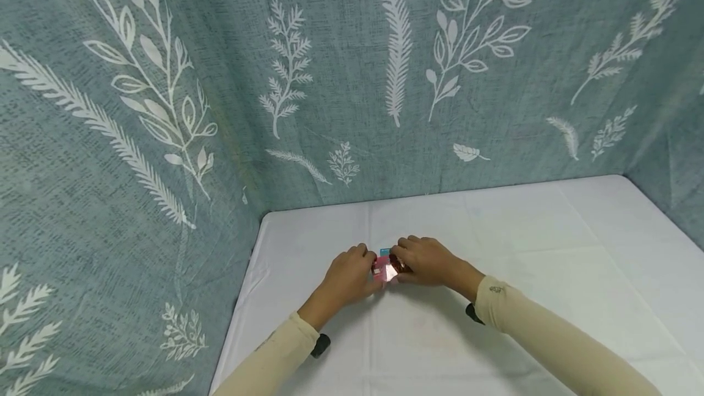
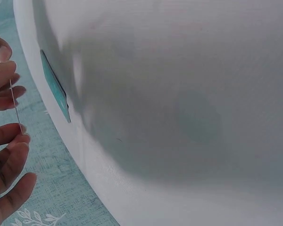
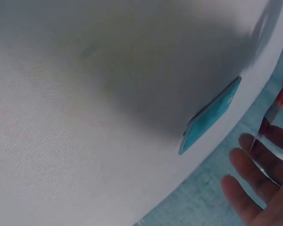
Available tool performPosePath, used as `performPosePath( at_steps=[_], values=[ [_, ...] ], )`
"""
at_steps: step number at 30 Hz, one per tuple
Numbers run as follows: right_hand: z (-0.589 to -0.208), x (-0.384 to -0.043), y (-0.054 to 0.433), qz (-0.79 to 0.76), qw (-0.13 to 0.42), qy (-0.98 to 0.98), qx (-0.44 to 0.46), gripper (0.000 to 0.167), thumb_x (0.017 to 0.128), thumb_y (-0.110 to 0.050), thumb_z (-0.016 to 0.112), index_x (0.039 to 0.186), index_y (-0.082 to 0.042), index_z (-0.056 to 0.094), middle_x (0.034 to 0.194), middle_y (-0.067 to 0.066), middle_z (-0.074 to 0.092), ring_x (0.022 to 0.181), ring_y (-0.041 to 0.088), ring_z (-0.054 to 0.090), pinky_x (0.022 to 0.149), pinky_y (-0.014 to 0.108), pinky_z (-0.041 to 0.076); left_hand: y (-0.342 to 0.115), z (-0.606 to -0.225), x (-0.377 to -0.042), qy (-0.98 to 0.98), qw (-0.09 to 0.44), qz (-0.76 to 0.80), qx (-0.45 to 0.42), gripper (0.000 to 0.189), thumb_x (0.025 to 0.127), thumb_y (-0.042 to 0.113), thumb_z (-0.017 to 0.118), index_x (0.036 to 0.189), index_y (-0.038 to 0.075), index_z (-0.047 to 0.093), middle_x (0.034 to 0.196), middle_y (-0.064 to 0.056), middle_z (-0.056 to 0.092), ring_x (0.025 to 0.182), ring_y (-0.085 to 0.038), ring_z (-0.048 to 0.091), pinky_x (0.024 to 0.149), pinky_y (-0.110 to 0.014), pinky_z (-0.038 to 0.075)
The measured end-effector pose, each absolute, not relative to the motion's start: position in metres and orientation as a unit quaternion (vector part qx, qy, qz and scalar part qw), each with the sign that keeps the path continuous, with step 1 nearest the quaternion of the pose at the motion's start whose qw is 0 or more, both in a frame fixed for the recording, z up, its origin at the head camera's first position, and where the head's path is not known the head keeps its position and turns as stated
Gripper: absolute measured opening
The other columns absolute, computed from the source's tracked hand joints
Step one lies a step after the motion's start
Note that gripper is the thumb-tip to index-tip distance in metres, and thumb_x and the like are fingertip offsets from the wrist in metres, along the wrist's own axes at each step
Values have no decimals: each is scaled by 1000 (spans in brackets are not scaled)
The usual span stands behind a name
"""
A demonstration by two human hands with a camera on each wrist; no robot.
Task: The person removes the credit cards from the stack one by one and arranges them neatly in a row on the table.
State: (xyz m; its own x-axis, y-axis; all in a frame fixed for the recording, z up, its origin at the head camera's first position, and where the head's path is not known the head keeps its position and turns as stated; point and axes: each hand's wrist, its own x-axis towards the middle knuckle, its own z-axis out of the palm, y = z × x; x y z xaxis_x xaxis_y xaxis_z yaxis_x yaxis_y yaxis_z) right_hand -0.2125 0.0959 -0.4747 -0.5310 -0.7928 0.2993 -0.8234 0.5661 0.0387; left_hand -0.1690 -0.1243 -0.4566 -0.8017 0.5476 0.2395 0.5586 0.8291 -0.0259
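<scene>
Between my two hands is a thin, shiny, partly see-through sheet (image 1: 389, 271) with pink-red parts; its exact kind cannot be told. My left hand (image 1: 351, 272) pinches its left side, and my right hand (image 1: 428, 261) grips its right side. Seen edge-on in the left wrist view, the sheet (image 2: 16, 109) looks like a fine line between fingertips. The right wrist view shows part of the sheet (image 3: 270, 114) with red at its upper end. On the table lies a flat teal slab with a dark edge (image 2: 54, 85), also seen as a teal slab (image 3: 211, 117) at right; the hands partly hide it from above.
A white cloth covers the table (image 1: 550, 298). Behind it and to the left hangs a blue-green curtain (image 1: 341, 78) with white leaf prints. Dark wrist-camera pieces (image 1: 321, 345) show under the cream sleeves (image 1: 550, 329).
</scene>
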Motion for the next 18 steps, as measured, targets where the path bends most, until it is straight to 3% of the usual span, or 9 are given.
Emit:
performPosePath(
  at_steps=[18],
  values=[
    [-475,-203,97,92,76,-879,461,46,85,-45,78,116,-13,66,98,0,66,80,11,59,66,25,52,-128,-458,-156,-953,88,-13,-288,45,82,47,78,101,7,71,88,-2,61,72,-12,54,60,-23,46]
  ],
)
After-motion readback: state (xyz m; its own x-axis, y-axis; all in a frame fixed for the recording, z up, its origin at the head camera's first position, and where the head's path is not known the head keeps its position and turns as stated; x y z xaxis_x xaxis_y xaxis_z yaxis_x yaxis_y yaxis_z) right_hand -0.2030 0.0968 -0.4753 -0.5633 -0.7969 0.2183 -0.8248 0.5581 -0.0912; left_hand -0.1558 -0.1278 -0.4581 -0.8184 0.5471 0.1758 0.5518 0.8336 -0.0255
